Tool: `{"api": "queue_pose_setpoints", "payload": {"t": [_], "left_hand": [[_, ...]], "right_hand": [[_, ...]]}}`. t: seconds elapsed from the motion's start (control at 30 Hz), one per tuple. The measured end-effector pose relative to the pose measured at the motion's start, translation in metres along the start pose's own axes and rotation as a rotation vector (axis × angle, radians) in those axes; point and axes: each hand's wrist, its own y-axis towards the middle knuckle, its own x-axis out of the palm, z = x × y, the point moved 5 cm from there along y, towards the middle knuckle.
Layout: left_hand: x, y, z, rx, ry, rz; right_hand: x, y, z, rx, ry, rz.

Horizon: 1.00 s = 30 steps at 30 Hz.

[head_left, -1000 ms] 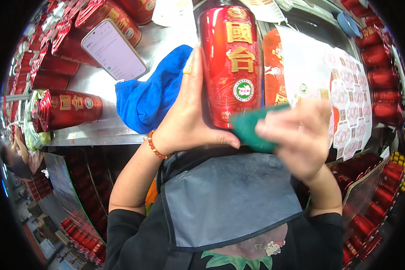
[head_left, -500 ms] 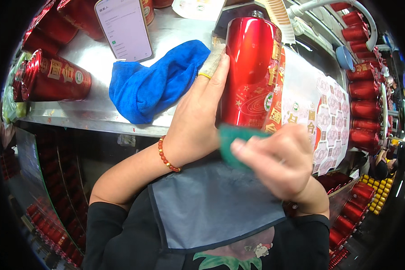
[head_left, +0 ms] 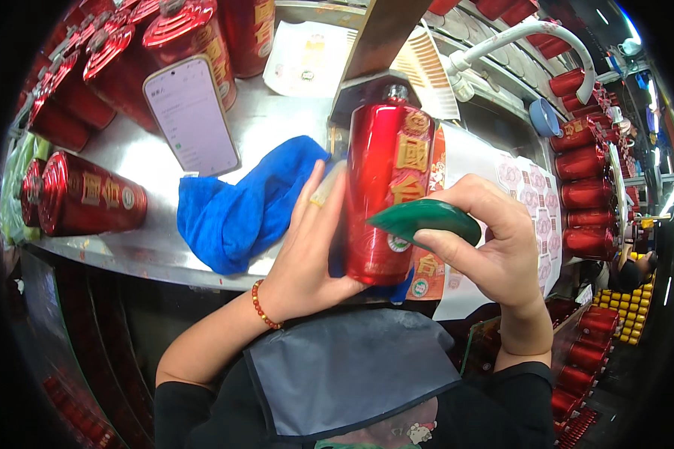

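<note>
A glossy red bottle [head_left: 374, 153] with raised gold lettering lies on the metal bench, its capped neck pointing away from me. My left hand [head_left: 307, 239] braces its left side, fingers stretched along it and thumb at its base. A pale finger cot covers one left finger. In my right hand [head_left: 498, 236] a flat, dark green scraper [head_left: 434, 217] is pinched between thumb and fingers. Its pointed end is over the bottle's lower front; whether it touches the bottle I cannot tell. Beside my left hand lies a crumpled blue cloth [head_left: 236, 217].
A phone [head_left: 191, 116] leans against red bottles [head_left: 187, 34] at the back left. Another red bottle [head_left: 90, 194] lies at far left. Printed sticker sheets [head_left: 494, 224] spread right of the bottle. A dark upright [head_left: 378, 37] and a white curved pipe [head_left: 532, 37] stand behind.
My right hand has brought the scraper up from below the bottle's base to over its lower front. The bottle is turned, its gold lettering facing me more. The whole view has shifted.
</note>
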Motion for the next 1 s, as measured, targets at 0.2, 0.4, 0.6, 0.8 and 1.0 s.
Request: {"api": "queue_pose_setpoints", "payload": {"t": [0.2,0.4,0.6,0.8,1.0], "left_hand": [[0.003,-0.001,-0.005,-0.039,-0.052,-0.100],[-0.010,0.026,-0.026,-0.187,-0.521,-0.021],[0.000,0.075,-0.014,-0.429,-0.834,0.254],[0.005,0.081,-0.013,-0.455,-0.879,0.262],[0.006,0.081,-0.012,-0.460,-0.892,0.242]], "right_hand": [[-0.012,0.003,0.023,0.189,0.232,0.007],[-0.018,-0.011,0.055,0.358,0.609,0.111],[-0.023,-0.020,0.076,0.428,0.685,0.169],[-0.019,-0.020,0.084,0.447,0.752,0.151],[-0.016,-0.017,0.088,0.432,0.772,0.119]]}}
